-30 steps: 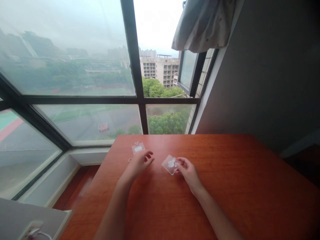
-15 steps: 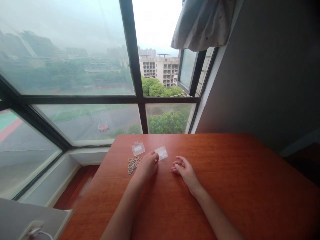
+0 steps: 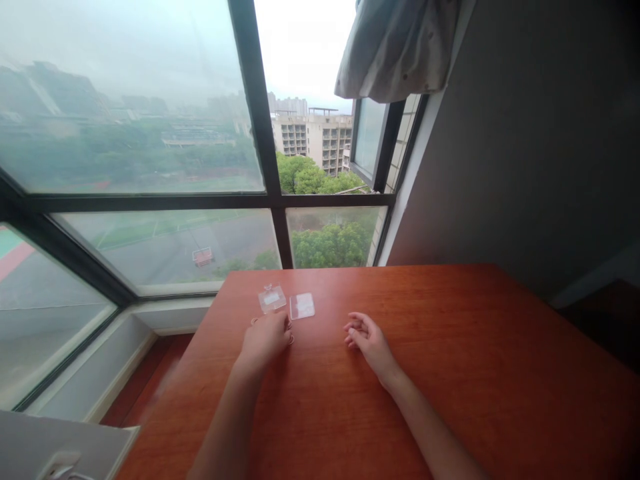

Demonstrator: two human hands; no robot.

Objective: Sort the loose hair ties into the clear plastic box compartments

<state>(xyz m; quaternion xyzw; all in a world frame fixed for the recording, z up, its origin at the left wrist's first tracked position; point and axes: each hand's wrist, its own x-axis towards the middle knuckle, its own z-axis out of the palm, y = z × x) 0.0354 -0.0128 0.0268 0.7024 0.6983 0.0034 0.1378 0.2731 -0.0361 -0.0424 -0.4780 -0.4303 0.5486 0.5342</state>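
My left hand (image 3: 265,339) lies over a pile of small ring-shaped hair ties (image 3: 254,322), hiding most of them. Its fingers curl downward, and a tie or two shows at the fingertips on the right side; how firmly they are gripped is hidden. Just beyond the hand sits a small clear plastic box (image 3: 271,299). To the right of that box, a clear flat plastic lid (image 3: 303,306) rests on the tabletop. My right hand (image 3: 367,339) rests on its side with nothing in it, fingers loosely bent and apart, well away from the ties.
The reddish-brown wooden table (image 3: 450,360) reaches up to dark-framed windows (image 3: 200,200). A grey wall (image 3: 525,153) stands at the right, and a curtain (image 3: 395,57) hangs at the top. A wall socket (image 3: 63,463) with a plug is at lower left.
My left hand has left the clear lid and shifted left onto the hair ties. The lid now lies straighter and further left. My right hand stays where it was.
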